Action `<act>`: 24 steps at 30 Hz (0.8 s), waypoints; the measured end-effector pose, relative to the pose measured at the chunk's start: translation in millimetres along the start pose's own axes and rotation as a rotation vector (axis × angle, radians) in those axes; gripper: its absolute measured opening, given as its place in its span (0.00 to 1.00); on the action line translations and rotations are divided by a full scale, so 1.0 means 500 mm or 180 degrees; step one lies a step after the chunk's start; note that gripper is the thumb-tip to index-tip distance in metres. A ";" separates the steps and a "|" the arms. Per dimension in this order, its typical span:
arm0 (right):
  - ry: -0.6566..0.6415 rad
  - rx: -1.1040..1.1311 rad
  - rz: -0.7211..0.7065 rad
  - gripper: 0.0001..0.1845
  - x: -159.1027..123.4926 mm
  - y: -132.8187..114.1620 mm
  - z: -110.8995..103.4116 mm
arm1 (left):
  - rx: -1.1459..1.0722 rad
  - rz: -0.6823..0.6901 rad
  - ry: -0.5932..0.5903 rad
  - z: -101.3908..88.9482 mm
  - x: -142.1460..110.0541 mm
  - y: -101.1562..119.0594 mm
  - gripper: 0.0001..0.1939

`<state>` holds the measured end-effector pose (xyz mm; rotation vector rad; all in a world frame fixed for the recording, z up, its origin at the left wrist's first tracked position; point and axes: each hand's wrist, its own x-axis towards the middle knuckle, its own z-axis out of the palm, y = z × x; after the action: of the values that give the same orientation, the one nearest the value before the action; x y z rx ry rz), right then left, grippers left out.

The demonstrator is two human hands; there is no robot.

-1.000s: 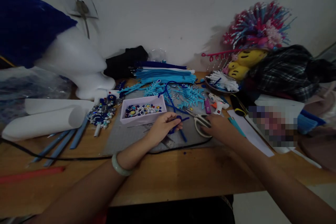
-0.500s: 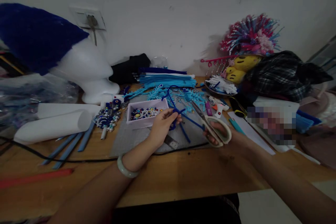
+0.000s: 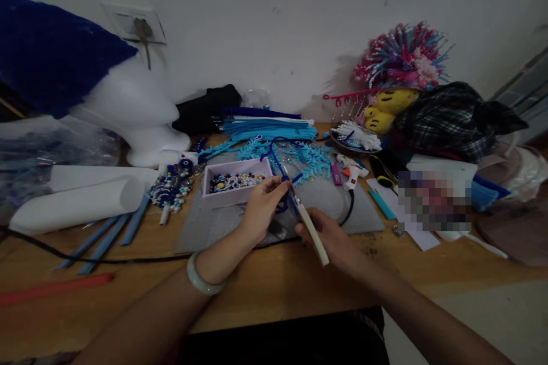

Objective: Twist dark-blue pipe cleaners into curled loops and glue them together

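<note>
My left hand (image 3: 261, 211) pinches a dark blue pipe cleaner (image 3: 281, 204) between thumb and fingers, above the grey mat (image 3: 363, 220). Part of the pipe cleaner curls below the fingertips; the rest is partly hidden by the hand. In my right hand (image 3: 327, 239) are scissors with cream handles (image 3: 313, 232), seen edge-on. Their blades point up and away, right at the left fingertips and the pipe cleaner. Whether the blades touch it I cannot tell. Light blue branch-shaped pieces (image 3: 314, 161) lie on the mat behind both hands.
A lilac box (image 3: 231, 198) of mixed beads stands left of my left hand. Behind lie bundled pipe cleaners (image 3: 269, 128). A glue gun (image 3: 353, 177) and a teal tool (image 3: 382, 204) are to the right. A white foam head (image 3: 141, 108) and rolled white sheet (image 3: 77, 205) occupy the left.
My right hand has picked the scissors up from the mat and brought them left, blades to the pipe cleaner. My left hand keeps its pinch. The view has shifted slightly.
</note>
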<state>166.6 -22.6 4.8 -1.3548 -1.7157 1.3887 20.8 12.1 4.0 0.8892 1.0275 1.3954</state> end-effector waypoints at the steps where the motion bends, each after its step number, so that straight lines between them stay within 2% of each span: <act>1: 0.0048 -0.0035 0.0007 0.17 0.005 -0.002 0.005 | -0.0050 -0.0019 -0.0008 0.001 -0.002 -0.001 0.07; 7: 0.0231 -0.0193 0.0013 0.15 0.024 -0.005 0.028 | -0.0354 -0.0270 0.0129 0.006 -0.008 -0.011 0.08; 15: 0.0246 -0.0047 -0.0193 0.12 0.035 0.005 0.033 | -0.0429 -0.0324 0.0266 0.010 -0.009 -0.005 0.08; 21: 0.0127 0.0352 0.0192 0.14 0.030 0.011 0.038 | -0.0393 -0.0303 0.0265 0.010 -0.008 -0.006 0.08; 24: 0.0017 0.0159 0.0199 0.14 0.028 0.008 0.027 | -0.0338 -0.0233 0.0196 0.008 -0.007 -0.008 0.07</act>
<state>151.4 -15.1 -5.6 -1.3942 -1.6373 1.4512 26.4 9.0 1.8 0.7281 1.0126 1.4095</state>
